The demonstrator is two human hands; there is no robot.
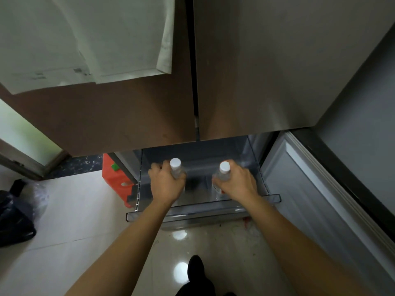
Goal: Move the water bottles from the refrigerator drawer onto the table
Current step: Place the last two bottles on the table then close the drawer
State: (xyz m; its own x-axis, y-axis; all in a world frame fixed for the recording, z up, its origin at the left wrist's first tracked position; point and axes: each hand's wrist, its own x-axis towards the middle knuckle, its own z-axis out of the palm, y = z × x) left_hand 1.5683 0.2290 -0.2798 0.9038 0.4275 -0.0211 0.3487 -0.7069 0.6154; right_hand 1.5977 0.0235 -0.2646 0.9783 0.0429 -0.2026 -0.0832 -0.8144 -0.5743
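Observation:
The clear refrigerator drawer (pixel 192 213) is pulled out below the closed upper doors. My left hand (pixel 165 184) grips the neck of a clear water bottle with a white cap (pixel 175 163), upright over the drawer's left side. My right hand (pixel 237 184) grips a second clear water bottle with a white cap (pixel 224 167), upright over the drawer's right side. Both bottles' lower bodies are partly hidden by my fingers and the drawer. No table is in view.
The lower right fridge door (pixel 310 189) stands swung open beside the drawer. An orange-red plastic stool (pixel 117 178) sits left of the drawer. A dark bag (pixel 15 218) lies on the pale tiled floor at the left. My dark shoe (pixel 195 268) is below.

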